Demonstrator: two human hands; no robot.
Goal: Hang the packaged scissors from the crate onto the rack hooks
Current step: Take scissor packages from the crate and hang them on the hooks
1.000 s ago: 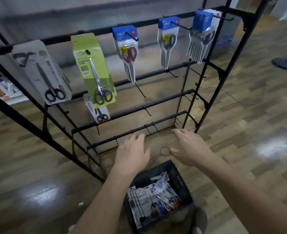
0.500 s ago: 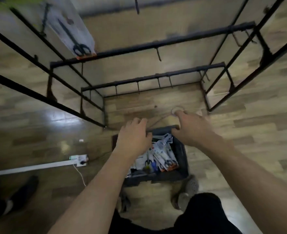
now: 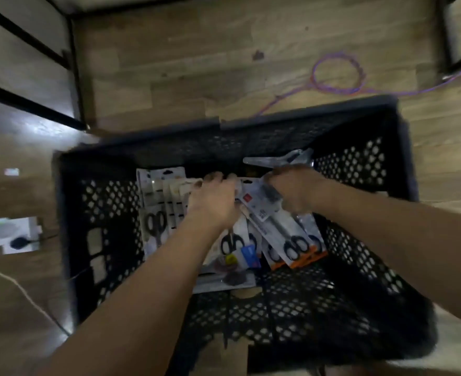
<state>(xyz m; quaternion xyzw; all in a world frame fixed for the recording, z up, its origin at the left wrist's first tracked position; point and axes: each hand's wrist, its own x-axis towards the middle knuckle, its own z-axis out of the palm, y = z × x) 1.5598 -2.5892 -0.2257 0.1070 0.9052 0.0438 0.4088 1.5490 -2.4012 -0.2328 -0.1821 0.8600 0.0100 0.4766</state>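
Both my hands are down inside the crate (image 3: 359, 169), which stands on the floor (image 3: 196, 63) just before the rack (image 3: 75, 66) feet, among the scissor packs (image 3: 156, 213) that fill its bottom. My right hand (image 3: 294, 191) curls round the upper end of one pack (image 3: 264, 213). My left hand (image 3: 213, 204) lies just beside it, fingers bent over the pack tops; blur hides whether it grips any.

Retail shop floor. A black perforated crate (image 3: 354, 169) holds carded scissors packs (image 3: 294, 244) with hang-holes. Beyond the crate stands a black metal display rack frame (image 3: 75, 63). Under the crate lies wood-look plank floor (image 3: 196, 63).
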